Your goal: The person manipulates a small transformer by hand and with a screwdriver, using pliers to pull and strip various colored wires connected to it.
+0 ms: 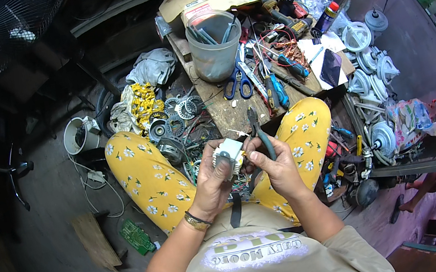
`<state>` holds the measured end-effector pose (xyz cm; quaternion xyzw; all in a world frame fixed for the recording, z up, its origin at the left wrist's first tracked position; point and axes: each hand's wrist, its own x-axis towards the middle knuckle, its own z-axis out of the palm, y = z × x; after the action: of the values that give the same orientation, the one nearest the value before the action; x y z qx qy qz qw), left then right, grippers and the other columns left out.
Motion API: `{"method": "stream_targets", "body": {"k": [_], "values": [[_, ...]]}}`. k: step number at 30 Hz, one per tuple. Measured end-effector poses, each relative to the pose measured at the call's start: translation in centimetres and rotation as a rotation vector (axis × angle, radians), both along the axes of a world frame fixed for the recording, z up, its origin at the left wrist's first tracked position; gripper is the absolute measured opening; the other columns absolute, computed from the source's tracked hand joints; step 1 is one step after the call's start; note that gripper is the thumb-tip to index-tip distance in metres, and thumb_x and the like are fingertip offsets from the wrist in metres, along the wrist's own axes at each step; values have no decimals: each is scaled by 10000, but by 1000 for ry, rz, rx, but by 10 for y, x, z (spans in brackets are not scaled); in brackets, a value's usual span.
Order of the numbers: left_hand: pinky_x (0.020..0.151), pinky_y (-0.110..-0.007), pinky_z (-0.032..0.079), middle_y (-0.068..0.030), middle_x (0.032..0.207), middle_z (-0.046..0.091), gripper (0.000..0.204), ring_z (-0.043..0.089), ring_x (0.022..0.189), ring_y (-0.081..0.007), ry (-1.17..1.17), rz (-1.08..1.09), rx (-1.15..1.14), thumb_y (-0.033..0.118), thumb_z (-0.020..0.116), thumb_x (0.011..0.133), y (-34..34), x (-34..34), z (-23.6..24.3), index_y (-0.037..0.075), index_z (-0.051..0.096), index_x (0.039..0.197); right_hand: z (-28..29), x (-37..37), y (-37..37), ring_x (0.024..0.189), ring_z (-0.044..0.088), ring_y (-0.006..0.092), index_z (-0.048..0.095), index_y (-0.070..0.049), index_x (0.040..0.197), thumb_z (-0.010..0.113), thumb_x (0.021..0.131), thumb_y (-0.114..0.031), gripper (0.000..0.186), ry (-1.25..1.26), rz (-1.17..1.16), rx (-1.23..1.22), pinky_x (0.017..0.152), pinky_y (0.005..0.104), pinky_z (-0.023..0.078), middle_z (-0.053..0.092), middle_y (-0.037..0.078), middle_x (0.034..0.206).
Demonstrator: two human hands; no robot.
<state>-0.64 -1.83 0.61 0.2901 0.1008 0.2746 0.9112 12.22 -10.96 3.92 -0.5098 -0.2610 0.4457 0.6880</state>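
My left hand (213, 179) is closed around a small white plastic part (230, 146) with a ribbed side, held over my lap. What kind of part it is I cannot make out. In my right hand (277, 165) is a pair of pliers (256, 124) with dark handles, jaws pointing away from me. The pliers stand just right of the white part. Fingertips of the right hand come close to that part's right side, and whether they touch it is hidden. Below the hands lies a tangle of cut wires (196, 169).
A wooden bench (215, 110) ahead carries a plastic bucket (218, 54), blue-handled scissors (238, 83), screwdrivers (281, 91) and a phone (330, 67). Motor parts (161, 129) lie to the left, near a white pail (79, 135). White round housings (382, 136) are piled right. A circuit board (136, 236) rests on the floor.
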Motion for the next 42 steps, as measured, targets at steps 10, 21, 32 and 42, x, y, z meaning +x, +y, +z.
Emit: {"method": "stream_targets", "body": {"k": [10, 21, 32, 42], "values": [[696, -321, 441, -69, 960, 590, 534, 561, 841, -183, 26, -13, -421, 556, 428, 981, 5, -1, -5, 166, 450, 1345, -4, 20, -11, 1122, 541, 375, 616, -26, 1073, 669, 759, -18, 318, -1336, -61, -168, 905, 463, 460, 547, 139, 1240], [672, -326, 456, -49, 982, 595, 490, 563, 774, -182, 61, 43, -441, 526, 438, 991, 4, 0, -3, 140, 474, 1290, -7, 13, -9, 1274, 422, 373, 610, -70, 1204, 612, 760, -54, 444, -1685, 18, -300, 1041, 544, 336, 455, 158, 1378], [668, -326, 457, -47, 994, 600, 481, 561, 755, -174, 103, 40, -460, 530, 451, 988, 5, 2, -2, 139, 496, 1265, -10, 17, -7, 1099, 479, 354, 612, -45, 1156, 607, 737, -49, 419, -1727, 20, -195, 916, 474, 394, 508, 153, 1252], [693, -323, 463, -68, 866, 611, 495, 567, 740, -172, 257, 67, -339, 562, 512, 954, 6, 3, 0, 92, 583, 1091, -1, 22, -3, 925, 482, 306, 608, -88, 936, 680, 693, -121, 255, -1672, 95, -247, 743, 442, 377, 520, 107, 1043]]}}
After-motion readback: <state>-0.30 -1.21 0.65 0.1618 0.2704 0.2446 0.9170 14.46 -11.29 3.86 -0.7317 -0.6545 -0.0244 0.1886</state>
